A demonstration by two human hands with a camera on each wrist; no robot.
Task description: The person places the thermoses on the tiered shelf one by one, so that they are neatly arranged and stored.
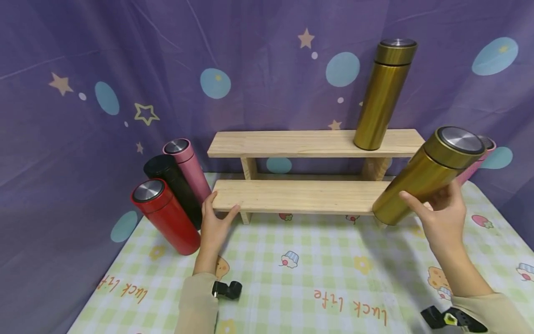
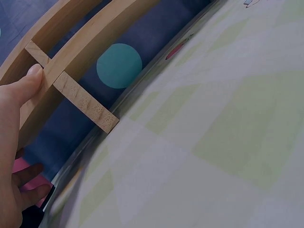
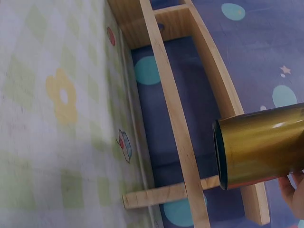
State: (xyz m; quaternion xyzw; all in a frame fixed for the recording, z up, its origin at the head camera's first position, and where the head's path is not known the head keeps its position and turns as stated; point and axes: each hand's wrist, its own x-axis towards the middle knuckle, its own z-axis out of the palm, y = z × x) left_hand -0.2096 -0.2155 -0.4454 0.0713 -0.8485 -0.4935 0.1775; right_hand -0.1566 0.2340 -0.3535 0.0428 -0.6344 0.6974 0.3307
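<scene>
Two tan sleeves (image 1: 494, 311) are closest, each with a small black camera (image 1: 233, 290) near the wrist. The right grip (image 1: 446, 220) is clamped on a gold bottle (image 1: 421, 178), with the thumb on one side and the fingers on the other. The bottle leans, with its shiny top up and to the right. Its bottom is at the right end of the low board (image 1: 296, 195) of a wooden shelf; I can't tell if they touch.

The left grip (image 1: 214, 227) has its thumb and pointing finger spread apart. They rest on the left front corner of the low board, and the thumb touches the front edge.

Another gold bottle (image 1: 381, 99) stands on the right part of the high board (image 1: 283, 144). On the left, a red bottle (image 1: 177, 222), a black bottle (image 1: 175, 183) and a pink bottle (image 1: 193, 174) stand close together on the desk (image 1: 267, 283). A second pink bottle (image 1: 469, 172) is partly hidden behind the held one. The desk has a green and white checked cloth, and a purple curtain (image 1: 267, 60) hangs behind.
</scene>
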